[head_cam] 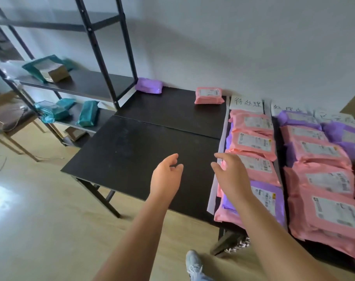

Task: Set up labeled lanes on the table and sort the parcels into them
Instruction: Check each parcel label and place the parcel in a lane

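Observation:
A black table (144,142) fills the middle of the head view. At its far edge lie a purple parcel (149,85) and a pink parcel (208,95), apart from each other. To the right, rows of pink and purple parcels (253,138) lie in lanes headed by handwritten paper labels (246,101). My left hand (166,176) hovers over the table's near part, fingers relaxed and empty. My right hand (230,175) hovers beside the nearest lane, fingers spread, holding nothing.
A black metal shelf rack (87,82) stands at the left with teal parcels (87,116) and a cardboard box (55,73) on it. A wooden stool (12,122) stands further left. My shoe (193,264) shows on the wood floor below.

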Tool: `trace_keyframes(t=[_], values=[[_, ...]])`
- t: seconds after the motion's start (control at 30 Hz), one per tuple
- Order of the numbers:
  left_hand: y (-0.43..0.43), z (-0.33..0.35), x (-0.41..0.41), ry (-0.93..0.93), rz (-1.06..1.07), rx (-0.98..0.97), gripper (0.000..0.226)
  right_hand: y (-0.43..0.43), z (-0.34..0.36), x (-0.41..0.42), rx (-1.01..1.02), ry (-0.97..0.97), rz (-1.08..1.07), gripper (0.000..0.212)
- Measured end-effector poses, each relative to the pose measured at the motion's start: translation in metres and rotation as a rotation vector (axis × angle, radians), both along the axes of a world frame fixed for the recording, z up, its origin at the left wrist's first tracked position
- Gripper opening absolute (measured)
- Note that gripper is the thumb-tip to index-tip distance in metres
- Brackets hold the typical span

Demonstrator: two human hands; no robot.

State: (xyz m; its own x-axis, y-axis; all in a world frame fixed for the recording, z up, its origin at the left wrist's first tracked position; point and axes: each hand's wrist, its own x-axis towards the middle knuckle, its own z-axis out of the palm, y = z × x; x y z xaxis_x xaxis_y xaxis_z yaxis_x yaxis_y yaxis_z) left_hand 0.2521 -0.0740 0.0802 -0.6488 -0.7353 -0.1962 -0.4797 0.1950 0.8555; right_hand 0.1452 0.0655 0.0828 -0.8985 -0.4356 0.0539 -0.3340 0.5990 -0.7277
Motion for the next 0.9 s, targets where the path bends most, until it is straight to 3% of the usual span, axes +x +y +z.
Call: trace_keyframes(t=[0.5, 0.9], values=[[-0.162, 0.005, -0.128, -0.090, -0.046, -0.071, 0.045, -0.180, -0.012, -0.131, -0.005, -0.082, -0.031, 0.035], [-0.241, -0.013, -0.238, -0.109, -0.279, -0.014, 0.046, -0.228, -0.018, -0.204, 0.142, -0.036, -0.216, 0.039]])
